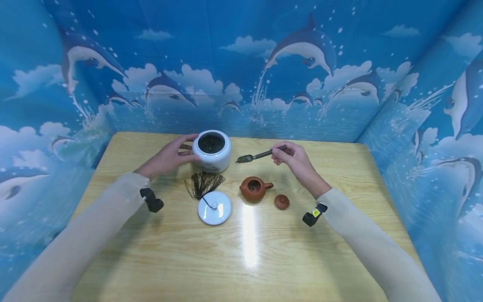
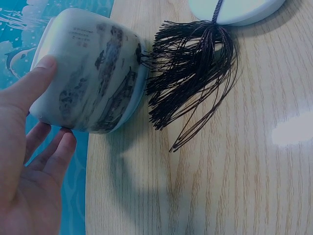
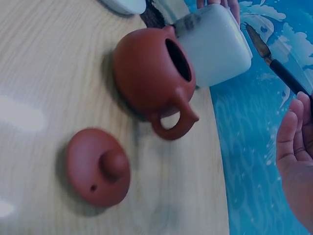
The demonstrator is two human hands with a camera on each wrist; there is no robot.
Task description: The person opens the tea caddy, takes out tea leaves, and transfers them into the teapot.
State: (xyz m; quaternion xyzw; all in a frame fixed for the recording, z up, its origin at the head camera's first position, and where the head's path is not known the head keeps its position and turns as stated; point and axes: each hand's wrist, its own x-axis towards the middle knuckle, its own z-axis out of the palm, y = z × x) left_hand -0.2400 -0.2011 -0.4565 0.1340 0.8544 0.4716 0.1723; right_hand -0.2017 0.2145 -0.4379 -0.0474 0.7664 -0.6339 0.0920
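A white porcelain jar with dark loose tea leaves inside stands open near the table's back edge. My left hand holds its left side, the thumb on the painted wall and the fingers spread around it. Between thumb and fingers of my right hand is the dark handle of a tea scoop. Its head, heaped with dark leaves, points left, in the air between the jar and a brown clay teapot. The teapot is lidless, its handle toward the right; its small round lid lies beside it.
In front of the jar lies its white lid, with a dark tassel tied to the knob. The wooden table ends at a blue dolphin-print curtain behind and at both sides.
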